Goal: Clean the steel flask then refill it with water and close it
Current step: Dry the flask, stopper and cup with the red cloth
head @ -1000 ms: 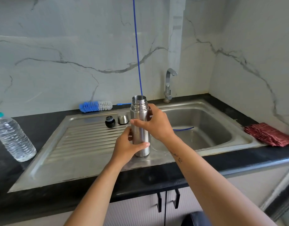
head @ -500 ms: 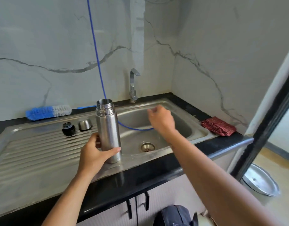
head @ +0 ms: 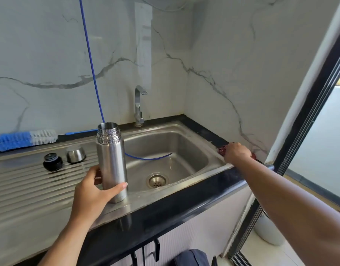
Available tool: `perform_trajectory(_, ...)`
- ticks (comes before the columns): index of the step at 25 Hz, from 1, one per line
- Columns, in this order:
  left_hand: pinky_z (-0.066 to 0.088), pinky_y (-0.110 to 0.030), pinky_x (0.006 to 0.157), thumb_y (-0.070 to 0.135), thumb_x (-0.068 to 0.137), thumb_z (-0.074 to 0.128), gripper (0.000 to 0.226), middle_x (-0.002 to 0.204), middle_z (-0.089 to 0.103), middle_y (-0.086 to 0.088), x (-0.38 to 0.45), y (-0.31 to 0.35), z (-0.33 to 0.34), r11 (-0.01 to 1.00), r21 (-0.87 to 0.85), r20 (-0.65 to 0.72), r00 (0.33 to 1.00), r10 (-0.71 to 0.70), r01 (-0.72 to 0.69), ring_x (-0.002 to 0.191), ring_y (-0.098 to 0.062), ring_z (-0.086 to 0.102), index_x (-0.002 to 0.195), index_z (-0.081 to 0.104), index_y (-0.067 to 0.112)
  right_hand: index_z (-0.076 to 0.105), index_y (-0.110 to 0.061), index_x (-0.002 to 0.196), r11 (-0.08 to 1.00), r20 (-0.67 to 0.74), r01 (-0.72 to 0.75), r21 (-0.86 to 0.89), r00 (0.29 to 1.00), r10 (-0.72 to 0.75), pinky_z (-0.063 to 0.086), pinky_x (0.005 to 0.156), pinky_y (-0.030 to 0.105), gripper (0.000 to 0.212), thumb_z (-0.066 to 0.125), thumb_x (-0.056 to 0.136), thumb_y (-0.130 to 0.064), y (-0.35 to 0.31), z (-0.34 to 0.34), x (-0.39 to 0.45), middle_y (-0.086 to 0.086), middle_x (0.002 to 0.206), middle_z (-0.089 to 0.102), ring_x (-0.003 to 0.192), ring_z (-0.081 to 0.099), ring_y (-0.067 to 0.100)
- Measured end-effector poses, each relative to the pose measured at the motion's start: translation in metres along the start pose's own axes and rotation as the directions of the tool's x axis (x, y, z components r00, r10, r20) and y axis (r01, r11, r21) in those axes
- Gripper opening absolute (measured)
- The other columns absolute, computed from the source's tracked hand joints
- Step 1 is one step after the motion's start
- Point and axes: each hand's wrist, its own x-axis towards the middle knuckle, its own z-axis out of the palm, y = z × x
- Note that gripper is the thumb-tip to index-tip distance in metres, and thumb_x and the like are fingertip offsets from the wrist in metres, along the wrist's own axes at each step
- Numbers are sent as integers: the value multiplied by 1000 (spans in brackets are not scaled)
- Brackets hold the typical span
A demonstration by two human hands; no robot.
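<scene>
Flask (head: 111,162) gripped by left hand (head: 92,191); right hand (head: 236,152) on red cloth (head: 222,150).

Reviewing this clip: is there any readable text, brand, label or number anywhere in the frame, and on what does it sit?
None can be read.
steel flask, held by the left hand: plain metal, no marking visible.
black stopper and steel cap on the drainboard: no text shows.
red cloth under the right hand: mostly hidden, no print visible.
tap and brush: no lettering.
</scene>
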Motion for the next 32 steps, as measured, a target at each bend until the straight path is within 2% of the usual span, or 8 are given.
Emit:
perform_trajectory(9,50,-34,77,31,60,98,61,100,72,11,-1,2,-1,1000,-7,0,1000,7,-7,92,-11,67,109,62,27,71,-5,114,984,-33,66,-167,997,-72,60,87,50,27,57,92,-1,-5,7,5,15,113,70,102,69,37)
perform_trajectory(15,44,-19,71,26,62,98,60,98,70,10,-6,8,-3,1000,-12,8,1000,21,-21,87,2,62,109,62,24,74,-7,109,959,-52,99,-265,992,-117,61,78,40,22,60,94,-2,-8,2,-7,9,104,73,94,71,30)
perform_trajectory(18,44,-17,70,24,62,97,60,99,69,13,-8,10,-4,999,-32,9,1000,28,-28,89,3,61,110,61,24,72,-8,101,989,-123,83,-124,988,-99,51,68,34,15,57,97,-10,-8,-14,-12,5,92,69,84,68,27)
perform_trajectory(20,46,-18,70,25,64,97,62,102,68,13,-7,10,-4,998,-64,11,1000,22,-21,91,0,64,114,59,26,65,-8,91,981,-144,61,186,989,-34,47,64,32,18,56,99,-21,-13,-37,-16,6,82,63,75,62,28)
perform_trajectory(22,48,-21,69,28,68,94,64,107,67,12,-6,11,-5,992,-127,-1,1000,-5,4,93,-5,66,119,57,28,65,-2,90,805,-70,32,592,997,12,49,58,29,28,58,99,-27,-27,-55,-25,10,80,67,66,64,25)
perform_trajectory(24,49,-22,69,34,70,91,65,109,67,11,-5,14,-8,980,-195,-31,998,-51,44,91,-5,67,125,56,28,65,-1,101,390,72,-41,920,995,-64,60,66,33,25,60,100,-26,-49,-61,-47,13,88,74,72,72,24)
perform_trajectory(27,53,-28,77,54,59,92,75,103,73,9,3,16,-20,918,-381,-65,988,-143,108,87,-1,71,122,59,33,60,-7,117,-175,148,-225,959,917,-369,58,92,55,20,51,102,-17,-87,-49,-86,20,110,76,103,73,37)
perform_trajectory(32,48,-39,106,46,68,87,66,123,74,1,24,6,-42,743,-638,63,975,-212,203,119,-16,67,127,63,27,60,-2,133,-371,105,-388,844,797,-595,50,100,53,43,50,98,-25,-157,-22,-137,27,124,69,121,62,49)
